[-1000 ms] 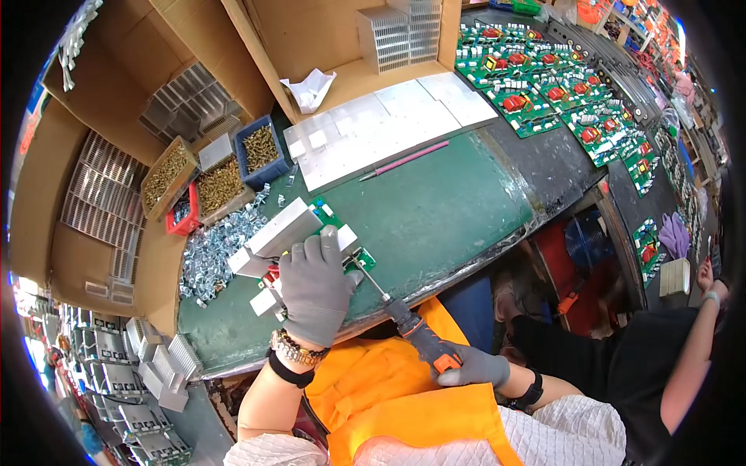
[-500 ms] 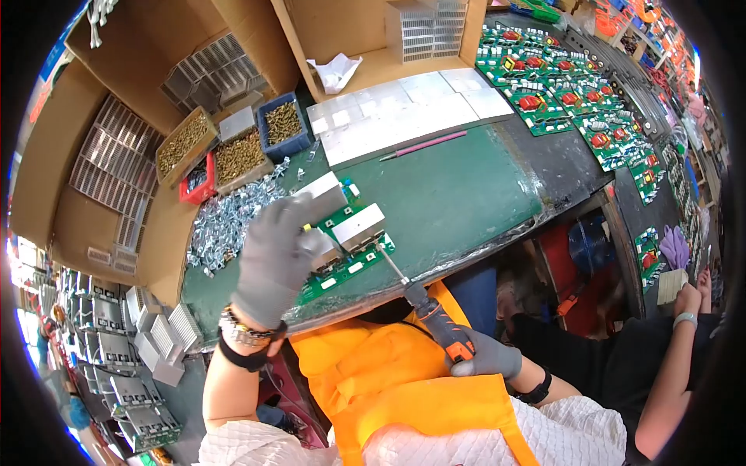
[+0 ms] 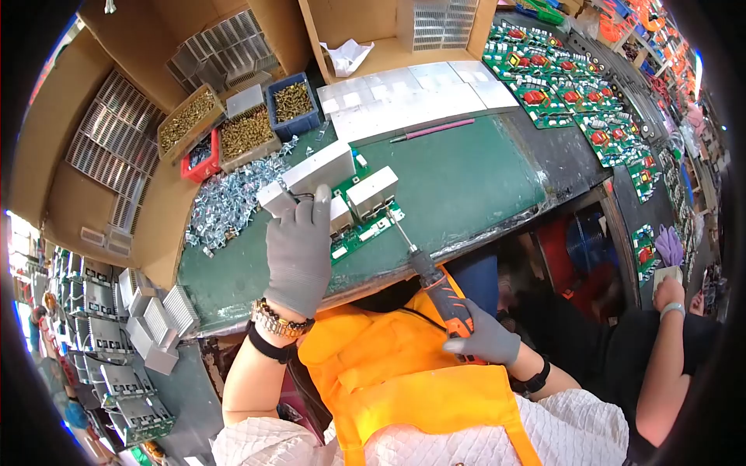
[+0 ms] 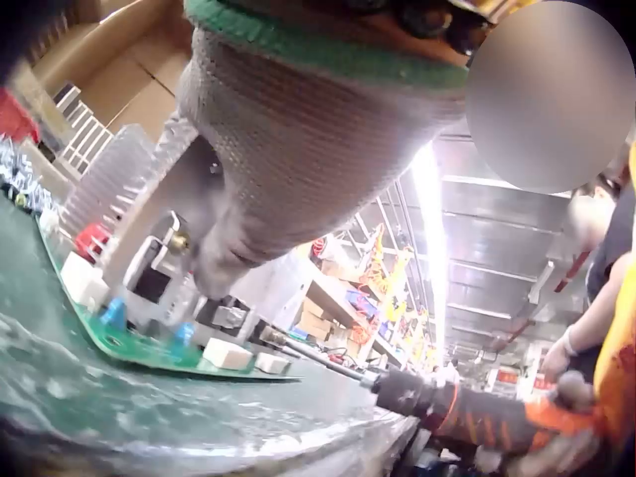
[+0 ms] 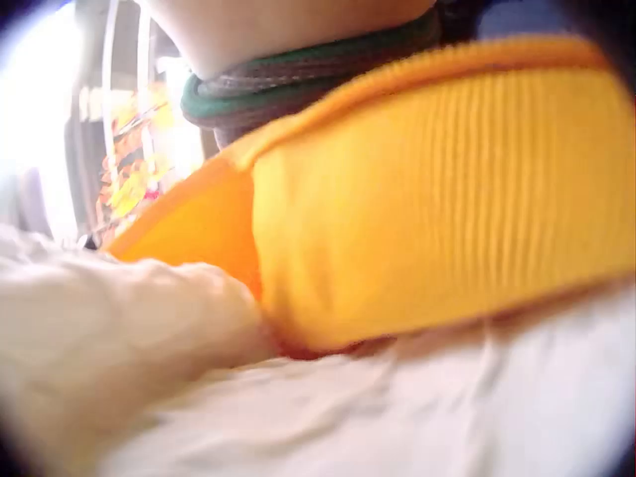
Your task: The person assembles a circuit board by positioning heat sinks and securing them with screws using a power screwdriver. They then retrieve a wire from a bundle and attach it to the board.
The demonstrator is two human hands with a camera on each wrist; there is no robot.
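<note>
- Green bench (image 3: 458,171), scuffed, filling the centre.
- Cardboard boxes (image 3: 175,35), upper left and top centre, holding finned metal.
- Cluttered room beyond, along the right edge.
- Green boards (image 3: 579,120), spread at upper right.
- Silver plates (image 3: 412,105), laid side by side, above centre.
- Left hand (image 3: 299,260), gloved, fingers bent down at the board (image 3: 347,247) on the bench, near centre; cannot tell whether it grips anything.
- Right hand (image 3: 489,338), gloved, lower right of centre, wrapped round the driver (image 3: 439,287), tip at the board.
</note>
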